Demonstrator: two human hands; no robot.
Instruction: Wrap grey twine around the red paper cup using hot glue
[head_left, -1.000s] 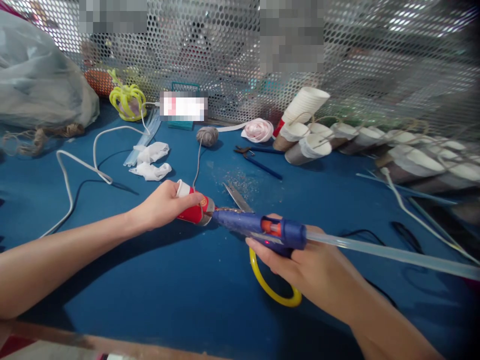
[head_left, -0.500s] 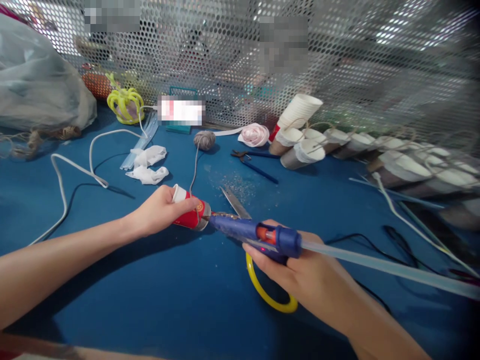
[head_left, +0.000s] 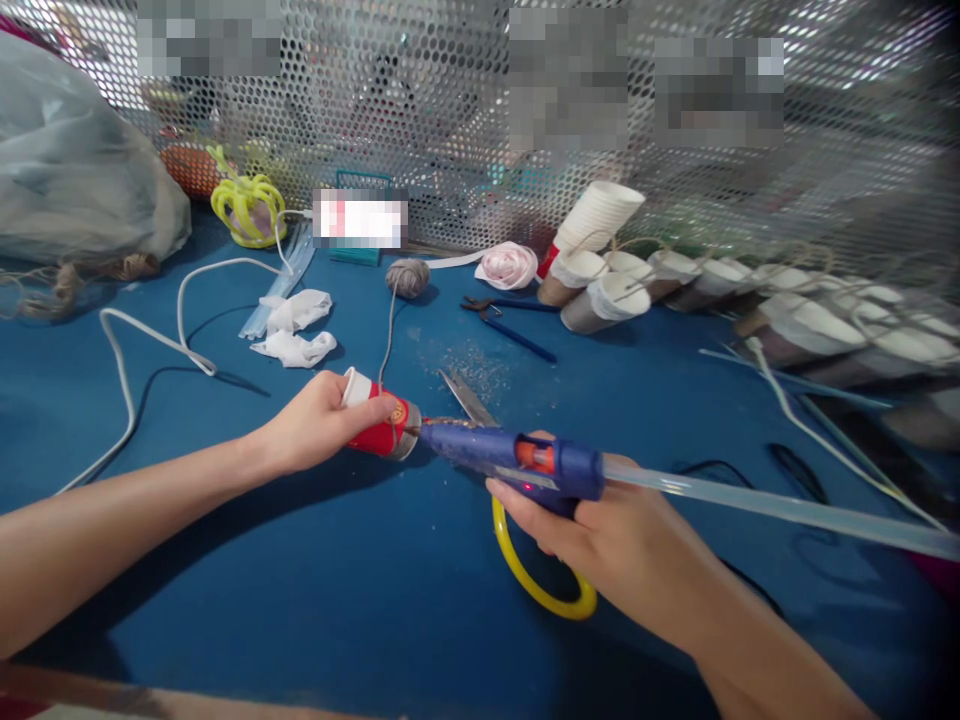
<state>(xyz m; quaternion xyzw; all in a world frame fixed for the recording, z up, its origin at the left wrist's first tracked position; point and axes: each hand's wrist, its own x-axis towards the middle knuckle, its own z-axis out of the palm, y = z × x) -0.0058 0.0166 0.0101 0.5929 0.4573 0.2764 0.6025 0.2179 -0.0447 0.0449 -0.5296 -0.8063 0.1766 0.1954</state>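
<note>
My left hand [head_left: 322, 425] is closed around a red paper cup [head_left: 367, 440] lying on its side, its white rim to the left. Grey yarn wraps the cup's base end, and a strand runs from there up to a small yarn ball [head_left: 407, 278]. In my right hand [head_left: 592, 525] is a blue hot glue gun [head_left: 487, 450], with a long clear glue stick [head_left: 780, 505] poking out of its back. The gun's nozzle meets the yarn-wrapped end, or comes very near it. Partly hidden under the gun lie yellow-handled scissors [head_left: 544, 595].
Blue-handled pliers [head_left: 517, 335] and a pink fabric rose [head_left: 507, 266] lie beyond the scissors. Wrapped cups with twine handles [head_left: 607, 303] line the right side, by stacked white cups [head_left: 600, 215]. A white cable [head_left: 124, 370] loops at left. Perforated metal [head_left: 450, 110] closes the back.
The glue gun's rear and its glue stick have shifted slightly upward. My left hand and the cup hold nearly the same place; the view has moved a little.
</note>
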